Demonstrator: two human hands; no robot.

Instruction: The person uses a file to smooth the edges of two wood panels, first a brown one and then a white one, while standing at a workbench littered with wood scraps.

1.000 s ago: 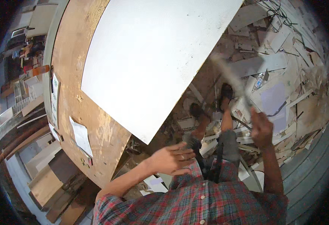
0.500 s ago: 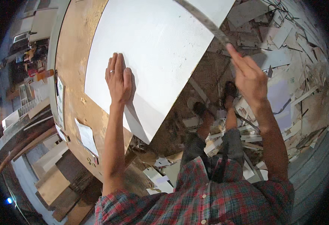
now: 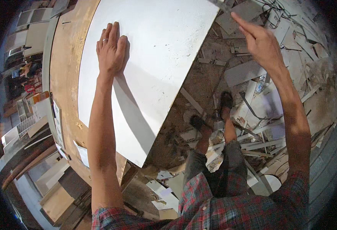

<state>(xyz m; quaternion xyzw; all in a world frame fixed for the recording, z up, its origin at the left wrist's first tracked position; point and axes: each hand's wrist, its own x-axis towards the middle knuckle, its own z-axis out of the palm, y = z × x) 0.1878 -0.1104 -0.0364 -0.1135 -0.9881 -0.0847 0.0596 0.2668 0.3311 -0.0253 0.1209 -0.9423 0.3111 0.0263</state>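
A large white board [image 3: 149,69] lies on the wooden worktable. My left hand [image 3: 112,50] presses flat on its left part, fingers stretched out and a ring on one of them. Beyond the board's right edge, my right hand [image 3: 263,43] is closed around the near end of a long, flat grey bar [image 3: 221,4], with the index finger laid along it. The bar reaches over the board's far right edge, and most of its length is cut off by the top of the picture. I cannot tell its exact kind.
Bare wood of the worktable [image 3: 63,73] shows left of the board, with a paper sheet [image 3: 82,152] near my left forearm. Offcuts and strips [image 3: 249,72] litter the floor around my feet [image 3: 197,122]. Cables [image 3: 276,7] lie at the far right. Stacked panels [image 3: 57,203] stand lower left.
Both hands have moved farther away, toward the top of the view. The left hand stays flat on the board, and the grey bar has gone mostly out of the picture with my right hand.
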